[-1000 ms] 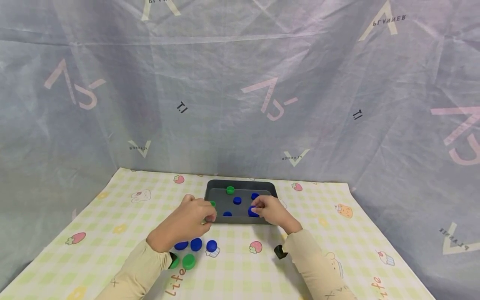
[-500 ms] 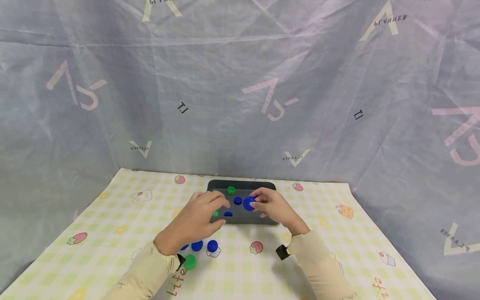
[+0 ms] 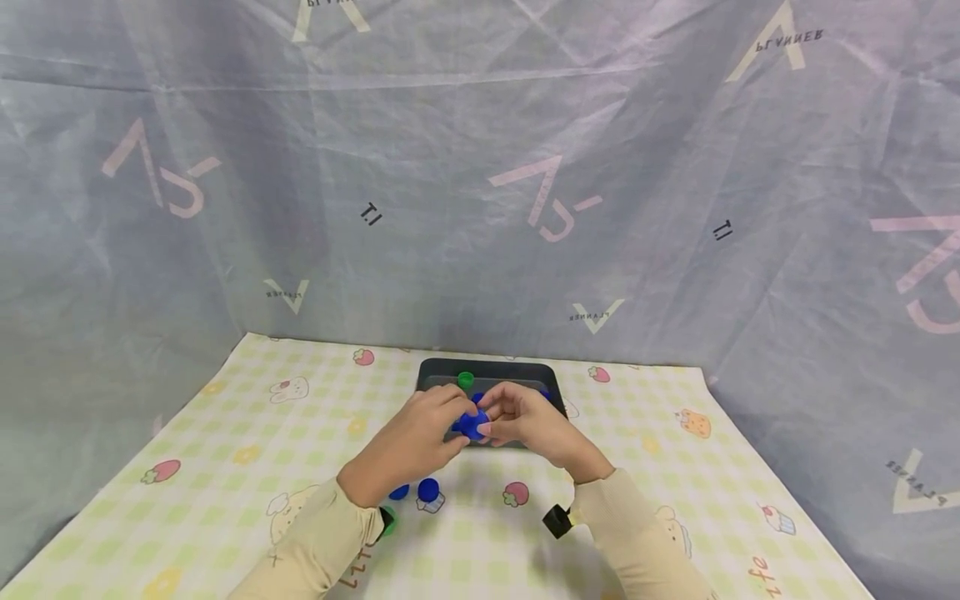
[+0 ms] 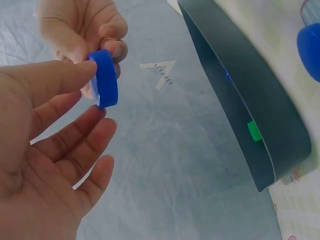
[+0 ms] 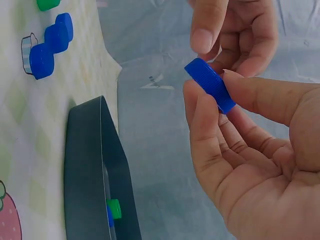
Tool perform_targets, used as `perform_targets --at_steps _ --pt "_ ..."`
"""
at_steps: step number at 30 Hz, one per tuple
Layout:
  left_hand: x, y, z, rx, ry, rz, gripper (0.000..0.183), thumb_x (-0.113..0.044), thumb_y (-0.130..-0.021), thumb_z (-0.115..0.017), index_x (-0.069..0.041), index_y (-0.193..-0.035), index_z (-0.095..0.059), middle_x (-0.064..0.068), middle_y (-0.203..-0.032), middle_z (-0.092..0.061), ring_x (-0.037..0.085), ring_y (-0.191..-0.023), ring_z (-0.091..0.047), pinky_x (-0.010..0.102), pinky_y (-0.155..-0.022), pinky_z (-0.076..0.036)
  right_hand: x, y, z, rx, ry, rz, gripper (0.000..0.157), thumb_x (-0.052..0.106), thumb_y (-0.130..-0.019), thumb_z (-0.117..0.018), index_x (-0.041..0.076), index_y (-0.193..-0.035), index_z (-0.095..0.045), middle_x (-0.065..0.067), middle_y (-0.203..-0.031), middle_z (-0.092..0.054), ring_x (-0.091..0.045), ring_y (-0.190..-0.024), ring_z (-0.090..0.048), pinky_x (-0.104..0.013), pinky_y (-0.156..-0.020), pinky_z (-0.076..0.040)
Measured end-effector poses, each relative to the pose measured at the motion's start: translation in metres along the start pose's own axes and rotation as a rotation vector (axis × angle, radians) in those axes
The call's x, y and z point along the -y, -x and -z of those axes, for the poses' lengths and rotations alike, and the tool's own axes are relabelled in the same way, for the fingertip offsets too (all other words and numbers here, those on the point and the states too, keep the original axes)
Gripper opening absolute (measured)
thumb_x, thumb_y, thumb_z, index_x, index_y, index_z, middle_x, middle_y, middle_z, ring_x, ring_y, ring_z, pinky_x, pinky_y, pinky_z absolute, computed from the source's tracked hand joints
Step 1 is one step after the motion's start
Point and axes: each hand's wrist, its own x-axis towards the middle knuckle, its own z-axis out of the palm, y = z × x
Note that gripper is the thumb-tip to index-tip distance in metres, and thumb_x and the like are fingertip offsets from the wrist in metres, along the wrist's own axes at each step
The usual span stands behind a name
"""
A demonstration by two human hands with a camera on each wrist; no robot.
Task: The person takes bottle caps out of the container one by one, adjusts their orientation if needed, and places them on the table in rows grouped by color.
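Note:
A blue bottle cap (image 3: 471, 425) is held up between both hands over the near side of the dark grey tray (image 3: 487, 365). My right hand (image 3: 536, 423) pinches it, with the thumb (image 5: 250, 92) on its ridged side. My left hand (image 3: 408, 433) comes up to it from the other side. In the left wrist view the left thumb (image 4: 60, 77) and a fingertip lie at the cap's edges, while the right wrist view suggests a small gap at the thumb; its fingers are loosely spread. A green cap (image 3: 465, 380) lies in the tray, beside blue ones partly hidden by the hands.
On the checked tablecloth (image 3: 202, 500), nearer than the tray, lie blue caps (image 3: 429, 489) and a green cap (image 3: 391, 518), partly covered by the left sleeve. Black wrist cameras (image 3: 557, 521) stick out under the wrists. A grey curtain (image 3: 450, 250) hangs behind the table.
My right hand has lifted the blue cap off the tray's right side and brought it left. My left hand has moved right from the tray's left edge, its fingers spreading toward the cap.

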Motion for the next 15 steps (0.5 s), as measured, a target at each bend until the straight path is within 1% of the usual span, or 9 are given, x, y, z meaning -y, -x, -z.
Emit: perform_targets --at_steps 5,9,12,15 --pt "0.001 0.001 -0.004 0.013 -0.009 -0.014 0.031 -0.022 -0.082 -0.084 -0.018 -0.109 -0.07 -0.006 -0.109 -0.063 0.014 -0.099 -0.059 0.035 -0.084 -0.049 0.0 0.0 0.0 0.02 -0.024 -0.009 0.035 0.008 -0.093 -0.07 -0.001 -0.12 -0.051 -0.02 -0.099 -0.066 -0.028 -0.085 -0.07 -0.044 -0.078 -0.058" --pt "0.0 0.001 -0.008 0.031 -0.047 -0.032 0.036 -0.026 -0.081 -0.085 -0.017 -0.113 -0.07 -0.005 -0.111 -0.063 0.015 -0.099 -0.059 0.035 -0.081 -0.048 0.001 0.0 -0.001 0.049 -0.033 -0.02 0.034 0.004 -0.092 -0.069 0.0 -0.121 -0.051 -0.018 -0.098 -0.067 -0.029 -0.084 -0.069 -0.041 -0.078 -0.058" --pt "-0.001 0.002 -0.01 0.053 -0.074 -0.035 0.042 -0.028 -0.081 -0.084 -0.015 -0.118 -0.069 -0.003 -0.112 -0.064 0.016 -0.099 -0.059 0.035 -0.081 -0.048 0.001 0.0 -0.001 0.072 -0.014 -0.031 0.03 0.002 -0.092 -0.067 -0.001 -0.119 -0.053 -0.015 -0.097 -0.067 -0.029 -0.086 -0.069 -0.038 -0.077 -0.058" --pt "0.0 0.003 -0.012 0.078 -0.074 -0.036 0.045 -0.027 -0.082 -0.083 -0.014 -0.122 -0.068 -0.003 -0.111 -0.065 0.015 -0.098 -0.06 0.036 -0.082 -0.049 -0.001 0.001 -0.002 0.088 0.02 -0.047 0.026 0.003 -0.093 -0.067 -0.001 -0.116 -0.056 -0.014 -0.096 -0.067 -0.033 -0.088 -0.069 -0.041 -0.079 -0.058"
